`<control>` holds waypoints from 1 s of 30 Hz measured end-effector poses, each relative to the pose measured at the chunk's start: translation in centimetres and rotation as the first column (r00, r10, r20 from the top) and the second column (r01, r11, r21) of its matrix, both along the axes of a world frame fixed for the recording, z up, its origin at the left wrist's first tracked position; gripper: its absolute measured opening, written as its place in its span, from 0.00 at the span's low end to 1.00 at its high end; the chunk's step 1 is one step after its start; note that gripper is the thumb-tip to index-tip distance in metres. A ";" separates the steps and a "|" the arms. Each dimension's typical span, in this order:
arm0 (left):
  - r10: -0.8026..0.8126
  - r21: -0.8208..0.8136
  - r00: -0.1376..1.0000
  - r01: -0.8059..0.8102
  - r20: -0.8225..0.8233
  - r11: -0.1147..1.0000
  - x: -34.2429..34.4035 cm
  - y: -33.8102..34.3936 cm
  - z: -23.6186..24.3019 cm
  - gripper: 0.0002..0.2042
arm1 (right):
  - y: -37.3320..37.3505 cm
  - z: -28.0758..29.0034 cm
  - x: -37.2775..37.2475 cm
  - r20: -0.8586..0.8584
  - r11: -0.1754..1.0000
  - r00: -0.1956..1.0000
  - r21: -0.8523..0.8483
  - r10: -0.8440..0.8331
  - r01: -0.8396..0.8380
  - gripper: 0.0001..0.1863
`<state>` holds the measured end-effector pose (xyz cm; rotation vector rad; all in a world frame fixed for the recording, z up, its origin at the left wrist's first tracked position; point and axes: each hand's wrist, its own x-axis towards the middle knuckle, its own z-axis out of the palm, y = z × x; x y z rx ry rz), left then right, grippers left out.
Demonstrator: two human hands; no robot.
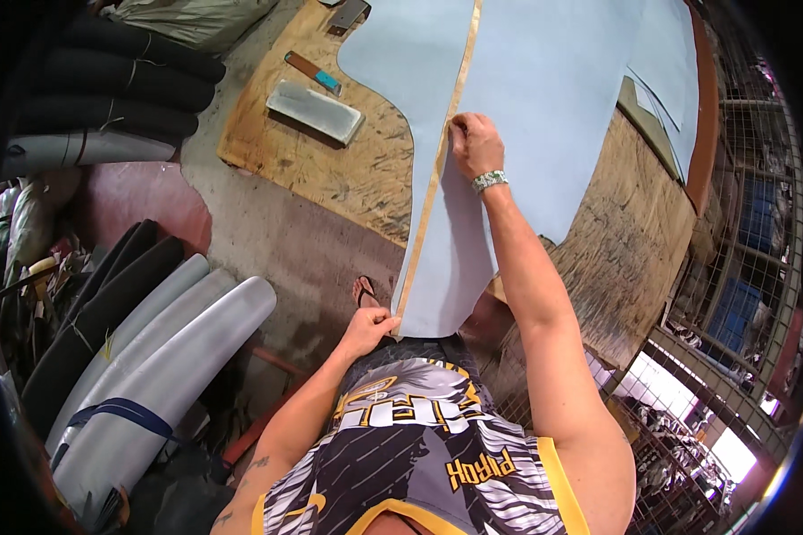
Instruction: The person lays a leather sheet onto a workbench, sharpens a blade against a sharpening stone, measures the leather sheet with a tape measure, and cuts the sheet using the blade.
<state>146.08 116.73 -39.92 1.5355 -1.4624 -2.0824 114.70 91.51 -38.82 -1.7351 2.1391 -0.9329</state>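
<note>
Fingers of the right hand pinched the tan strip along the pale blue sheet; nearer the body, the left hand gripped that strip's lower end over the wooden table.

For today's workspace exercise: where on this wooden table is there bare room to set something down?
Bare wood lies on the wooden table between the grey block and the table's near edge, left of the blue sheet. Another bare patch lies right of the sheet. The sheet's middle is crowded by the right hand.
</note>
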 end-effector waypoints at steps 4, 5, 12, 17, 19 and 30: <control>-0.004 -0.010 0.999 0.005 0.052 1.000 -0.2 -0.4 -0.6 0.16 | -4.6 -0.1 -2.1 -0.026 0.998 0.999 -0.050 -0.026 0.024 0.06; -0.010 -0.014 0.998 0.011 0.067 1.000 -0.2 -0.4 -0.6 0.16 | -5.7 -0.1 -2.6 -0.028 0.998 0.999 -0.056 -0.025 0.024 0.06; -0.071 0.009 0.982 0.070 0.174 0.997 -0.5 -0.8 -0.9 0.17 | -14.5 0.4 -6.8 -0.031 0.994 0.998 -0.099 -0.053 0.050 0.07; -0.026 0.090 0.982 0.009 0.187 0.996 -0.7 -0.5 -0.8 0.15 | -22.1 0.2 -10.1 -0.017 0.990 0.993 -0.081 -0.114 0.113 0.06; -0.048 0.141 0.968 0.013 0.245 0.990 -1.1 -1.1 -0.3 0.14 | -25.5 0.3 -11.6 -0.032 0.989 0.990 -0.062 -0.134 0.132 0.07; -0.112 0.373 0.919 -0.040 0.378 0.927 -2.4 -2.7 -0.9 0.16 | -43.2 0.4 -19.3 -0.111 0.968 0.962 0.001 -0.250 0.252 0.08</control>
